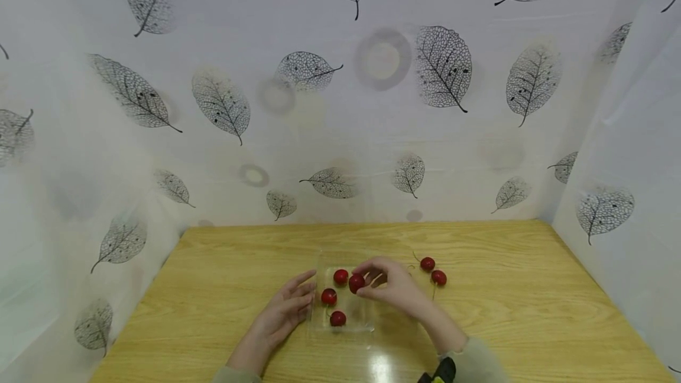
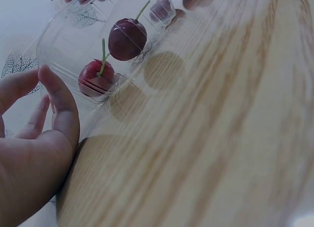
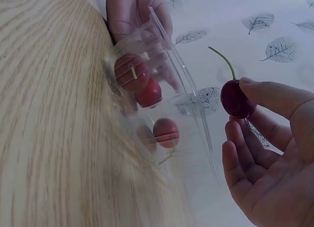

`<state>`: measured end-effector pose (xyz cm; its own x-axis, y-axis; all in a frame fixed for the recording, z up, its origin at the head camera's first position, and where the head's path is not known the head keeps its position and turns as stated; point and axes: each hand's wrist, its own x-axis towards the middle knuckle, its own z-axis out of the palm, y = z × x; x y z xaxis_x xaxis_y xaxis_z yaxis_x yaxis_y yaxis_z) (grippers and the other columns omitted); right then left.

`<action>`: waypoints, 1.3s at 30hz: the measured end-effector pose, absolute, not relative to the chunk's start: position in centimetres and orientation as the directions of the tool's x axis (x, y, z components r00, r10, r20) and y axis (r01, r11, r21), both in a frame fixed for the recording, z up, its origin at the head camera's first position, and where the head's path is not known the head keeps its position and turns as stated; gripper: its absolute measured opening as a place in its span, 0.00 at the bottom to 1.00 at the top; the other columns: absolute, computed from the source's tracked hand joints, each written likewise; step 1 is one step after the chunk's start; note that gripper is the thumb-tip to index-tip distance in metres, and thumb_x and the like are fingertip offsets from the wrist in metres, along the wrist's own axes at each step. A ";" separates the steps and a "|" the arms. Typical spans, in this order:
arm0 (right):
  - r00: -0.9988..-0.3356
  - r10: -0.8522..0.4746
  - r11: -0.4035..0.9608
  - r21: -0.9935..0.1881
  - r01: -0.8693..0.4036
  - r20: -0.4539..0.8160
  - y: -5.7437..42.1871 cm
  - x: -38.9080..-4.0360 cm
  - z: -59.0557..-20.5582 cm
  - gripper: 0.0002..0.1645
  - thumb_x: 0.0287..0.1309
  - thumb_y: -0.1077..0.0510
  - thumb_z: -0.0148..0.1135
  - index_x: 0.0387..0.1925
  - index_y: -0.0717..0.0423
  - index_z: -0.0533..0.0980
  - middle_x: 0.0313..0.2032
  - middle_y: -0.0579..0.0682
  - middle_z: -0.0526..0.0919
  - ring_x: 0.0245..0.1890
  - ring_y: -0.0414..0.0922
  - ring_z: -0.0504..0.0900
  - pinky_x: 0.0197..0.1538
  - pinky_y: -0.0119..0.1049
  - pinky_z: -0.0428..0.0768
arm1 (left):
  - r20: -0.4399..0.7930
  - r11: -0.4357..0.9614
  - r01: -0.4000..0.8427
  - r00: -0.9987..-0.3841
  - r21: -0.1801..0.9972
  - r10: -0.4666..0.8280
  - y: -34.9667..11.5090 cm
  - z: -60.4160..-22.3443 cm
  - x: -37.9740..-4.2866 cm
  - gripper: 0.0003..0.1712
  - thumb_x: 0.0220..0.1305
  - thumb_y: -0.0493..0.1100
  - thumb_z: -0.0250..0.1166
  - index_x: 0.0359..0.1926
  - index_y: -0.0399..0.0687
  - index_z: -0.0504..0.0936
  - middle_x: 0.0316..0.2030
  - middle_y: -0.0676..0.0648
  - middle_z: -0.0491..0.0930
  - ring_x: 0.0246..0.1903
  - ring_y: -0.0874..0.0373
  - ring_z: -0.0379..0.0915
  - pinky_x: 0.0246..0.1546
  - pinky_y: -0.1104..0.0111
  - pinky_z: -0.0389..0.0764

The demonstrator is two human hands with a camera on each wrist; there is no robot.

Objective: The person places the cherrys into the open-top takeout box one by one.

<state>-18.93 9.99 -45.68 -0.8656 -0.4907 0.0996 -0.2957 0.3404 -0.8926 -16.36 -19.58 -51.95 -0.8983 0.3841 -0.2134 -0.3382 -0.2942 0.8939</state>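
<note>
Between thumb and fingertips my right hand [image 1: 396, 288] pinches a dark red cherry [image 3: 238, 99] by its body, its green stem sticking up. It is held over the right part of a clear plastic box [image 1: 353, 325]. Inside the box lie three cherries, among them a front cherry [image 1: 337, 318], a left cherry [image 1: 328, 297] and a back cherry [image 1: 341, 277]. My left hand [image 1: 287, 312] is at the box's left side, fingers loosely bent, fingertips right at the clear wall. In the left wrist view, the left thumb and fingers [image 2: 61, 101] show beside the box's edge.
Two loose cherries with stems, one farther back [image 1: 427, 263] and one nearer [image 1: 438, 278], lie on the wooden table [image 1: 511, 312] right of the box. White sheets with a leaf print [image 1: 330, 135] enclose the table at the back and both sides.
</note>
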 end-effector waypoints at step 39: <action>-0.819 -0.537 0.490 -0.715 -0.499 0.203 7.3 -18.0 -47.6 0.22 0.52 0.65 0.79 0.50 0.52 0.86 0.47 0.46 0.89 0.45 0.44 0.87 0.54 0.39 0.87 | -0.236 -0.286 -0.355 -0.896 0.890 0.375 -19.5 -51.8 -16.2 0.32 0.78 0.31 0.56 0.78 0.57 0.67 0.58 0.54 0.74 0.50 0.68 0.75 0.50 0.76 0.79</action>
